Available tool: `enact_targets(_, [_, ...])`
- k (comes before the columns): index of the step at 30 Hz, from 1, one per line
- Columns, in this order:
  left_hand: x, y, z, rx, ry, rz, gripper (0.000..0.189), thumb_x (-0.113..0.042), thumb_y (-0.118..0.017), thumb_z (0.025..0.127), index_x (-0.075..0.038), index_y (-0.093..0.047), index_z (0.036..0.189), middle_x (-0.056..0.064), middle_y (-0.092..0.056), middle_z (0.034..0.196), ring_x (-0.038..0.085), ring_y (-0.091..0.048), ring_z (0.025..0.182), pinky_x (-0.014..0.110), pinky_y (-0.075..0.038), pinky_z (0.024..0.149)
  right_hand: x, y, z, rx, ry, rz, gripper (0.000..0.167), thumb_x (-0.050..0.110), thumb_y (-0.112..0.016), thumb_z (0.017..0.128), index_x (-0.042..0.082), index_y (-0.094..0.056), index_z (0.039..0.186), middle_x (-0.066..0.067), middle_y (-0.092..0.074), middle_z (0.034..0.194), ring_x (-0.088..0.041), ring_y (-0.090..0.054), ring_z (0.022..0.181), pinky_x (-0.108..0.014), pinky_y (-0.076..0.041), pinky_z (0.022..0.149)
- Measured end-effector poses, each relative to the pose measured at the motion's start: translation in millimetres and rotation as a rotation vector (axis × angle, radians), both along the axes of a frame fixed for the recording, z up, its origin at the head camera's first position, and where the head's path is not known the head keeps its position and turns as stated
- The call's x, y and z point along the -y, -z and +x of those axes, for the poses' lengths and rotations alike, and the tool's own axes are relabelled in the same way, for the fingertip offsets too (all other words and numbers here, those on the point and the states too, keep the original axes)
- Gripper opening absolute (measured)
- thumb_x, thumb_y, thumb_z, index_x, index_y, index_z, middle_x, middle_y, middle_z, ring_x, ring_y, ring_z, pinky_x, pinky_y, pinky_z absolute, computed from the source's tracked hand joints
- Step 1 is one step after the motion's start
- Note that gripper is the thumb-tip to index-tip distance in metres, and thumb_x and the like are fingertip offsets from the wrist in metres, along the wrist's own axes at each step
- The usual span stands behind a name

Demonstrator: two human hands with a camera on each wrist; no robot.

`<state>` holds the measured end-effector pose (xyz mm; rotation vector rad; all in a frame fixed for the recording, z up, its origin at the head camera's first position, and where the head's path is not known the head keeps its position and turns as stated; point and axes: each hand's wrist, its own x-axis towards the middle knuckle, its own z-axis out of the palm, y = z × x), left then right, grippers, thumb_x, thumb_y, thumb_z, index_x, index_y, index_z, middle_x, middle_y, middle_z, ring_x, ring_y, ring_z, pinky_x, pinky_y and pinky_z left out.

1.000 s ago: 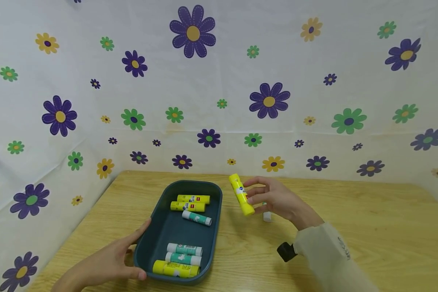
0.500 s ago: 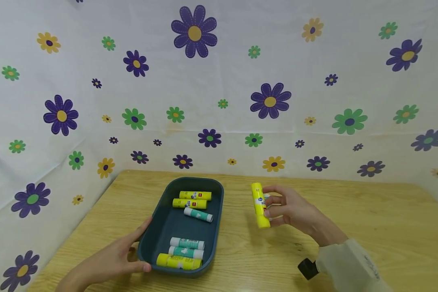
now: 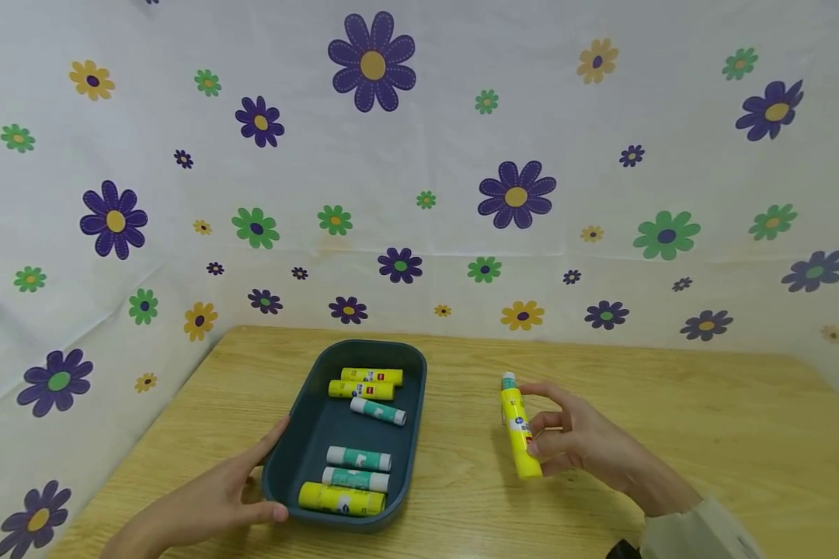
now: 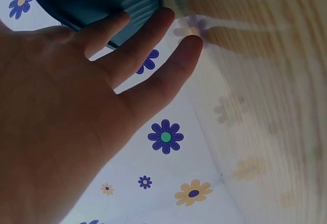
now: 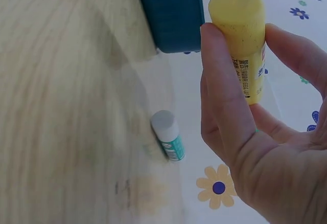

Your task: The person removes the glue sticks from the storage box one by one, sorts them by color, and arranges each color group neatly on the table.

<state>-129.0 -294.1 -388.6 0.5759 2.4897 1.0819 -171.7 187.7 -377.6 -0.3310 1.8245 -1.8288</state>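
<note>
1. Right hand: fingers grasping a yellow glue stick; they bear on opposite sides of it.
2. That yellow stick is held above the table, right of the bin and well apart from it. Tilted in the head view, its lower end toward the person.
3. Left hand: not clenched. Left wrist view has three fingers straight and spread beside the bin. Thumb at the near-left corner, hand against the left wall.
4. Loose white-and-teal stick: on the table, just past the held one. Head view has it mostly hidden behind the yellow body, white tip showing.
5. Dark teal bin, far end: two yellow sticks side by side, one small teal stick angled just in front.
6. Bin, near end: two white-capped teal sticks roughly parallel, then a thicker yellow stick by the near wall.
7. Pale right sleeve, dark piece at the wrist cut by the frame edge.
8. Wood-grain table under everything; white cloth with purple, green and yellow flowers behind and to the left.
</note>
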Motion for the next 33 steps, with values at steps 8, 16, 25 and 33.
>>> enact_targets(8, [0.4,0.7,-1.0,0.048,-0.026,-0.018,0.103,-0.035,-0.072,0.096,-0.008,0.001,0.163,0.036,-0.022,0.159,0.058,-0.031,0.139,0.074,-0.033,0.103,-1.1,7.5,9.4,0.061,0.078,0.130,0.083,0.001,-0.071,0.086,-0.001,-0.022,0.152,-0.016,-0.052,0.111,-0.026,-0.063,0.087,-0.044,-0.061,0.076])
enact_targets(16, [0.1,1.1,-1.5,0.042,-0.025,-0.018,0.103,-0.033,-0.073,0.096,-0.007,0.001,0.163,0.037,-0.023,0.158,0.057,-0.033,0.138,0.073,-0.036,0.102,3.1,16.1,15.0,0.038,0.079,0.231,0.078,-0.004,-0.073,0.082,-0.009,-0.024,0.143,-0.015,-0.054,0.099,-0.024,-0.063,0.079,-0.043,-0.062,0.068])
enact_targets(25, [-0.1,-0.6,-0.8,0.082,-0.051,-0.061,0.103,-0.037,-0.071,0.096,-0.010,0.002,0.163,0.035,-0.017,0.161,0.059,-0.029,0.140,0.072,-0.037,0.102,17.3,16.4,20.7,-0.108,0.146,0.492,0.077,-0.001,-0.082,0.078,-0.010,-0.032,0.136,-0.013,-0.055,0.084,-0.023,-0.062,0.066,-0.038,-0.060,0.058])
enact_targets(33, [-0.1,0.5,-1.1,0.102,-0.050,-0.055,0.103,-0.036,-0.071,0.096,-0.014,0.004,0.164,0.034,-0.016,0.162,0.058,-0.029,0.140,0.073,-0.037,0.101,18.8,16.8,21.2,-0.066,0.169,0.487,0.076,-0.002,-0.082,0.080,-0.010,-0.033,0.138,-0.013,-0.054,0.084,-0.023,-0.063,0.066,-0.038,-0.061,0.059])
